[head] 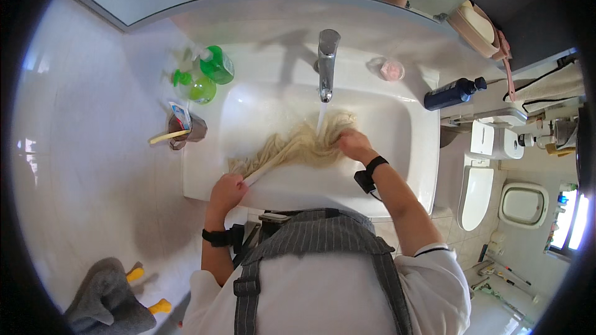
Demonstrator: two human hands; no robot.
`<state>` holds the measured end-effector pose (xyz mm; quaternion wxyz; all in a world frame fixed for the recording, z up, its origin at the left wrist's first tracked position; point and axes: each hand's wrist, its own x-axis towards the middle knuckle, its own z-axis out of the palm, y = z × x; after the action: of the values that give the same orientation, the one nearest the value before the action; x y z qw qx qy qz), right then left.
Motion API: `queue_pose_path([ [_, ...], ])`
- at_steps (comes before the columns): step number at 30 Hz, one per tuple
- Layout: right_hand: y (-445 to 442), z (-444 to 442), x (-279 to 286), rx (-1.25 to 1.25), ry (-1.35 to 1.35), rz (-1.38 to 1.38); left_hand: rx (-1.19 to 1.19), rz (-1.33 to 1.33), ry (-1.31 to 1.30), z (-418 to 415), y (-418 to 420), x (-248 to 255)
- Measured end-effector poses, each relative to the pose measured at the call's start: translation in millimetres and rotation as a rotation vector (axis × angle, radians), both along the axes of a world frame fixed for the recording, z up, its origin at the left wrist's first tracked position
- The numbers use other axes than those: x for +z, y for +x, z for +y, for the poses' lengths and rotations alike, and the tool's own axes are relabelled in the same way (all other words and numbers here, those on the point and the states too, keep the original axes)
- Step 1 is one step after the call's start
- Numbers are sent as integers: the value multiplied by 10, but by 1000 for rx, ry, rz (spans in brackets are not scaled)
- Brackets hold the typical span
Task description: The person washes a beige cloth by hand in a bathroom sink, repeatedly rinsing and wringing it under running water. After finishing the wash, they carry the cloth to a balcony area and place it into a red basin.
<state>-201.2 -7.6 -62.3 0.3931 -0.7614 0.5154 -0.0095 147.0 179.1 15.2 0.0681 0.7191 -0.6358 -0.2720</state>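
Observation:
A long bunched piece of wet, cream-coloured cloth [298,146] stretches across the white washbasin [384,125]. Water runs onto it from the chrome faucet [327,65]. My left hand [229,191] is closed on the cloth's lower left end, at the basin's front rim. At the right end, my right hand [355,144] grips the bunched cloth from above; its fingertips are partly hidden in the folds.
Green pump bottles [217,65] and a brown cup [198,128] with a toothbrush line the basin's left edge. A pink item [392,70] and a dark blue bottle [449,94] stand at the back right. A toilet [476,195] is to the right.

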Motion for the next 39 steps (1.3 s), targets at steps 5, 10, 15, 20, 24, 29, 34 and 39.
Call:
queue_pose_path([
  [5, -107, 91, -768, 257, -161, 313, -23, 39, -70, -5, -17, -24],
  [10, 54, 83, 46, 326, -429, 549, -12, 23, -46, 38, -14, 31],
  [15, -48, 80, -159, 690, -113, 169, -11, 9, -7, 11, -15, 6],
  [20, -264, 101, -555, 270, -544, 252, -49, 0, -42, 16, -32, -8],
  [24, 17, 153, -244, 600, 40, 171, -71, -21, -69, 35, 15, -59],
  [29, -73, 7, -298, 56, -195, 389, -58, 27, -80, 55, 18, -46],
  [34, -124, 16, -401, 475, -326, 630, -37, 56, -48, 44, 14, -43],
  [39, 165, -20, -178, 254, -309, 815, -26, 55, -48, 57, -23, 32],
])
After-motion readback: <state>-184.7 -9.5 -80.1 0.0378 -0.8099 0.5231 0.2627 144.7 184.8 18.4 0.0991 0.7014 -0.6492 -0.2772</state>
